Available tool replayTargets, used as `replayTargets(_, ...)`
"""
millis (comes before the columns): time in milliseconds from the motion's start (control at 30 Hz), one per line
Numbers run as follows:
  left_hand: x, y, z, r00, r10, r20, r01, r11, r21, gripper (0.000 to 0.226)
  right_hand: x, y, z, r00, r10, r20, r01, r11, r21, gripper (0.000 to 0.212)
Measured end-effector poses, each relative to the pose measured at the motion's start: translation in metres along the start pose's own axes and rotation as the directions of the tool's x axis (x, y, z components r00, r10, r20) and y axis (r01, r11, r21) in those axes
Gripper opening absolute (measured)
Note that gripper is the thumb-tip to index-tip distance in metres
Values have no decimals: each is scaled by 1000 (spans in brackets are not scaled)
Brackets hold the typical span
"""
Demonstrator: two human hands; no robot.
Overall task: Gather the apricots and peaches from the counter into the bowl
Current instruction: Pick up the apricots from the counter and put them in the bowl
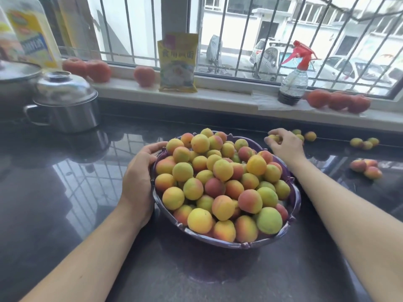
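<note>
1. The right hand (pixel 284 142) is out past the far right rim of the purple scalloped ceramic bowl (pixel 292 192), fingers curled and pinching a small yellow apricot (pixel 273 138) just off the dark glossy stone counter (pixel 65 182) by the back edge.
2. The bowl lies back and to the left of that hand, close by. I'd judge a short swing inward is all the drop needs.
3. It's heaped high with yellow, green and red-blushed fruit, so a careless drop could roll one off the pile.
4. The left hand (pixel 139 182) wraps the bowl's left rim, thumb over the edge, palm against the wall, steadying it.
5. More to gather, all on the right: a few small apricots (pixel 305 136) just behind the right hand, a trio of yellow-green ones (pixel 364 143) further along the back edge, and a cluster of red-blushed peaches (pixel 366 168) nearer the front.
6. The right hand is plainly the nearer one to every loose fruit; the left is well apart from them.
</note>
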State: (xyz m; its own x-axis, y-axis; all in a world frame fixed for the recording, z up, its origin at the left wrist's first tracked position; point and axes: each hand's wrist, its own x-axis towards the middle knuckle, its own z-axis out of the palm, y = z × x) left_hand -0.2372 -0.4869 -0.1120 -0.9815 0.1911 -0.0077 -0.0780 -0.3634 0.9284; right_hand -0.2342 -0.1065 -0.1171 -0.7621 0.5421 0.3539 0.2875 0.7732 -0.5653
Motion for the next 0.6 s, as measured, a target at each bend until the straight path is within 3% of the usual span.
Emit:
replayTargets(100,0,3,0,1000,0,-1,0,1000,5,38,-15,-16,-26,998,56,21,-59,950,308,17)
replayTargets(233,1,2,-1,1000,-8,-3,8,1000,3,37,-49,-83,-80,988,-94,118,16,842,540,24)
replayTargets(367,2,1,-2,1000,-8,-2,8,1000,-14,36,-79,-142,-99,879,-306,364,179,922,344,24)
replayTargets(500,3,0,-3,1000,-11,-5,11,1000,-8,39,-85,-159,-79,843,-302,445,313,948,50,15)
replayTargets(600,4,0,-4,1000,-9,3,9,1000,1,38,-86,-159,-75,824,-302,479,370,928,-51,13)
